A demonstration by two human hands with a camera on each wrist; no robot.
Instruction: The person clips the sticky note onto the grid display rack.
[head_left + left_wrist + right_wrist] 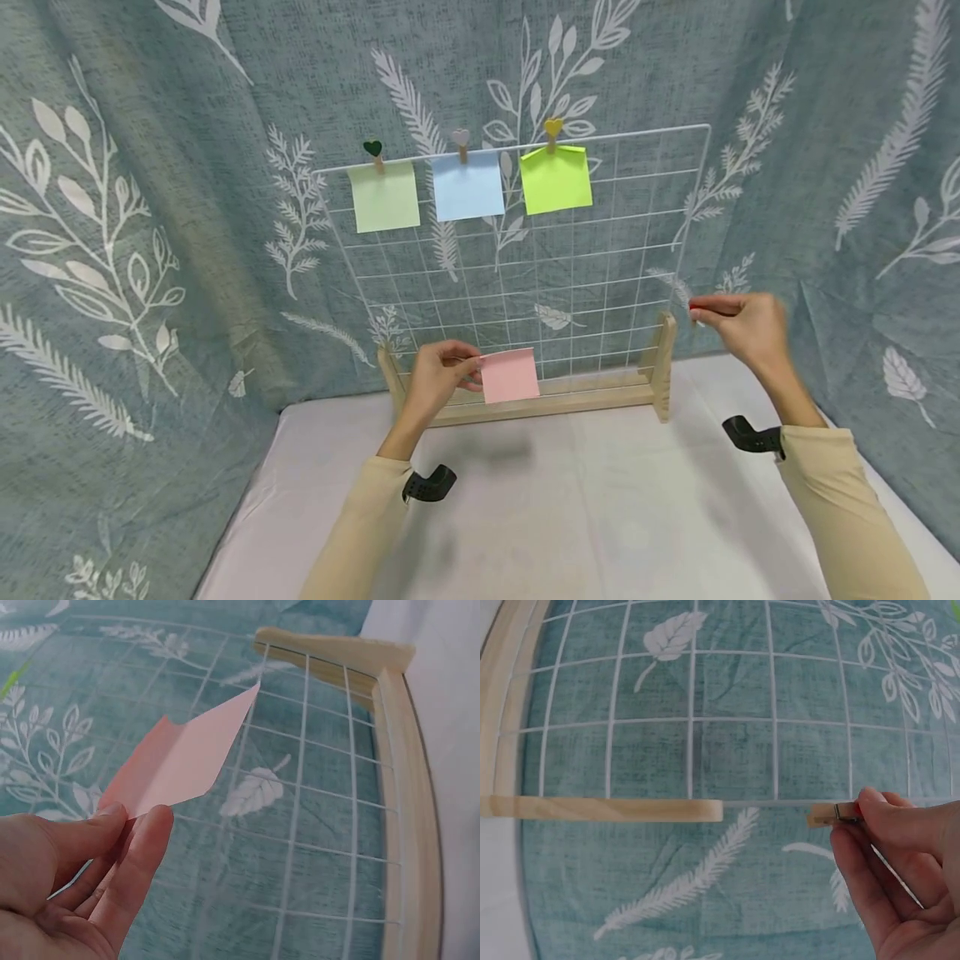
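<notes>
My left hand point(442, 379) pinches a pink sticky note point(510, 376) by its left edge, in front of the lower part of a white wire grid point(573, 292). In the left wrist view the note point(187, 754) has a fold near one edge, and thumb and fingers grip its near end. Off the grid's right side, my right hand point(750, 325) pinches a small wooden clothespin point(825, 816) with a bit of red at the held end. Along the grid's top hang a pale green note point(386, 198), a blue note point(468, 187) and a lime note point(557, 182), each under a heart-topped clothespin.
A wooden stand point(540, 407) with upright end pieces point(663, 367) bears the grid on a white-covered table point(555, 508). Behind and at both sides hangs a grey-green curtain point(225, 208) with white leaf prints.
</notes>
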